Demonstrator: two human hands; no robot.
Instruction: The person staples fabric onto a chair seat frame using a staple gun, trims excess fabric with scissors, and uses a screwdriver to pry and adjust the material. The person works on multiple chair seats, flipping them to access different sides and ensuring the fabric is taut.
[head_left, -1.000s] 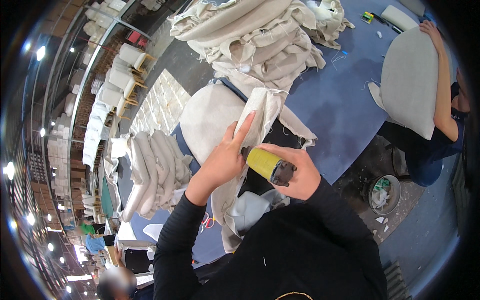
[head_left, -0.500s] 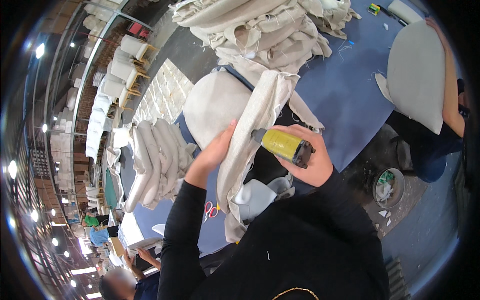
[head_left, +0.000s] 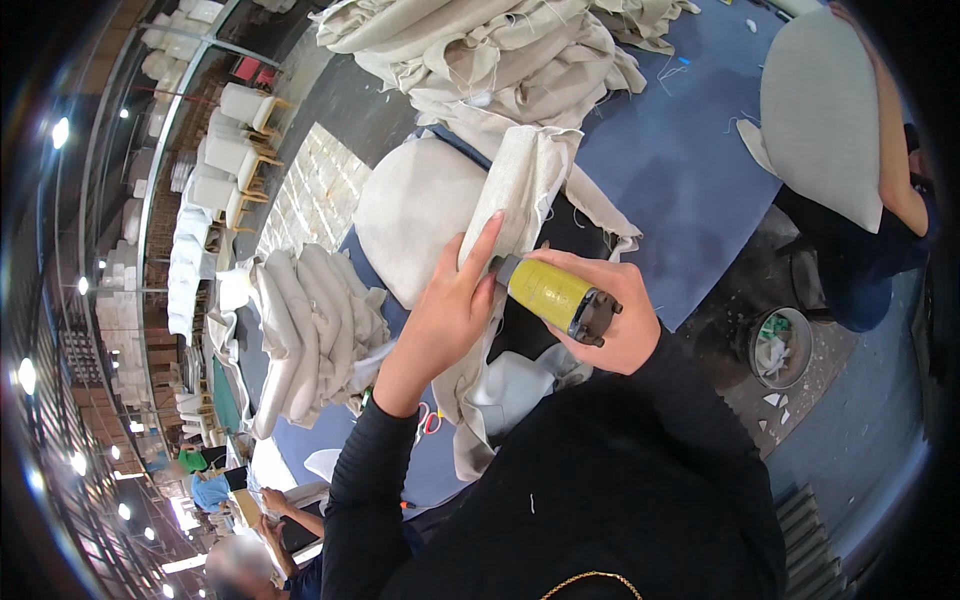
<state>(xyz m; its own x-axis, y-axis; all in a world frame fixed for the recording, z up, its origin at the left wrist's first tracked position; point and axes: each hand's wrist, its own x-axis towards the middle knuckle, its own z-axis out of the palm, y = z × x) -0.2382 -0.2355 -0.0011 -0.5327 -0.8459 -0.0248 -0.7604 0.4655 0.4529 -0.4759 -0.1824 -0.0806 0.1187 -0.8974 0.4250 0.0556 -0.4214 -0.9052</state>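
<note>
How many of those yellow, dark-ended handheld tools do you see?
1. The yellow, dark-ended handheld tool is in the person's right hand, beside the left hand on the long beige cloth piece. Others may be hidden behind the heaped beige fabric.

Staple gun: yellow-green barrel, dark ends, tilted, held up, narrow nose close against beige upholstery fabric | Upholstery fabric: long, narrow, slanting band, smooth on top, raw frayed threads along its right edge
</note>
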